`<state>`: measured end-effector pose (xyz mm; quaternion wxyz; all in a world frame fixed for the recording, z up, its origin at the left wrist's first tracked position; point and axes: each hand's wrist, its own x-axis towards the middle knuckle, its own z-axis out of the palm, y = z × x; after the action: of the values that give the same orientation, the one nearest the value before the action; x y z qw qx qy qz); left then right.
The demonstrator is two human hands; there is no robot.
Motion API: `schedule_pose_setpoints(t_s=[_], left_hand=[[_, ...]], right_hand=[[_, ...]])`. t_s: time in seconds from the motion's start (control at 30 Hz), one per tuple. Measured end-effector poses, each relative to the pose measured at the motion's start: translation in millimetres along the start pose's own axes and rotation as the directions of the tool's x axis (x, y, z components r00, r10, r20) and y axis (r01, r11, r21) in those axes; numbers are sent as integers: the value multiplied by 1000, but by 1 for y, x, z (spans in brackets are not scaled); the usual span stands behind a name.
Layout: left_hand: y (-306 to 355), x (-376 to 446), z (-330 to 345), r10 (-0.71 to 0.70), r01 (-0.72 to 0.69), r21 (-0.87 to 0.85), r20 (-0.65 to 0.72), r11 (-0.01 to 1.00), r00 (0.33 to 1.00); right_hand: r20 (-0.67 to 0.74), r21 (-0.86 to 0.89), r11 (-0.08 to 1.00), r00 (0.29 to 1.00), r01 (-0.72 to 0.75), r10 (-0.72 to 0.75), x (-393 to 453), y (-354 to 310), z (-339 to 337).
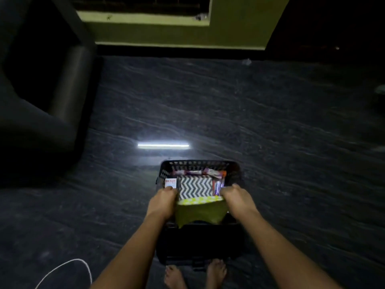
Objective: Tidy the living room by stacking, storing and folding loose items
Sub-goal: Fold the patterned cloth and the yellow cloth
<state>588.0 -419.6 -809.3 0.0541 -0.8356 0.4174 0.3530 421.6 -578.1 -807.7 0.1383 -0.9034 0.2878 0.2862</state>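
Fingers of left hand [164,202] and right hand [236,200] curl over the side rims of the black basket [200,164], gripping it. Basket sits centred between both hands above the floor [270,122], long axis running away from the body, packed with a chevron box [195,187].

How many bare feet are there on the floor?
2. The left foot and the right foot stand side by side at the bottom, just behind the black basket that both hands reach into. Their heels are cut off by the picture's edge.
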Motion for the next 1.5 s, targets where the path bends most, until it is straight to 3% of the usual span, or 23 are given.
schedule_pose_setpoints(t_s=[0.1, 0.23, 0.3, 0.43, 0.6, 0.73, 0.87, 0.97, 1.1, 1.23, 1.3, 1.33, 1.43, 1.5], left_hand=[[-15, 56, 30, 24, -24, -5, -71, 1000, 997], [-29, 105, 66, 150, -137, 83, -182, 987, 972], [-34, 125, 88, 223, -191, 178, -185, 965, 957], [-45, 162, 150, 331, -278, 361, -92, 890, 939], [-50, 194, 215, 337, -344, 520, 113, 781, 935], [-46, 204, 232, 299, -336, 603, 165, 723, 940], [-38, 207, 233, 204, -305, 602, 231, 738, 951], [-33, 206, 235, 122, -290, 580, 311, 761, 943], [-25, 199, 231, 85, -287, 530, 373, 798, 924], [-25, 169, 197, 77, -198, 284, 387, 938, 919], [-29, 148, 171, 32, -25, -27, 332, 999, 943], [-32, 136, 158, 12, 50, -212, 283, 976, 959], [-33, 93, 99, -130, 146, -679, 75, 719, 989], [-31, 60, 54, -239, 142, -849, 19, 510, 971]], right_hand=[[-41, 30, 998, 998, -48, 49, 50, 3, 36], [-210, -87, 995, 975, 48, -66, 92, 8, 73], [-224, -138, 986, 967, 89, -118, 108, 11, 97], [-79, -163, 974, 982, 156, -170, 140, 18, 170], [71, -180, 963, 979, 201, -191, 167, 14, 247], [143, -143, 958, 963, 247, -227, 174, 11, 276], [197, -126, 951, 947, 281, -254, 178, 15, 278], [336, -106, 954, 913, 282, -232, 182, 16, 269], [414, 26, 991, 901, 131, -130, 187, 12, 254], [406, 253, 964, 914, -88, -23, 169, 7, 214], [423, 370, 908, 906, -199, 26, 153, 3, 181], [431, 420, 874, 901, -245, 45, 144, 2, 166], [424, 574, 740, 901, -350, 97, 110, -3, 108], [402, 700, 591, 905, -402, 139, 81, -10, 63]])
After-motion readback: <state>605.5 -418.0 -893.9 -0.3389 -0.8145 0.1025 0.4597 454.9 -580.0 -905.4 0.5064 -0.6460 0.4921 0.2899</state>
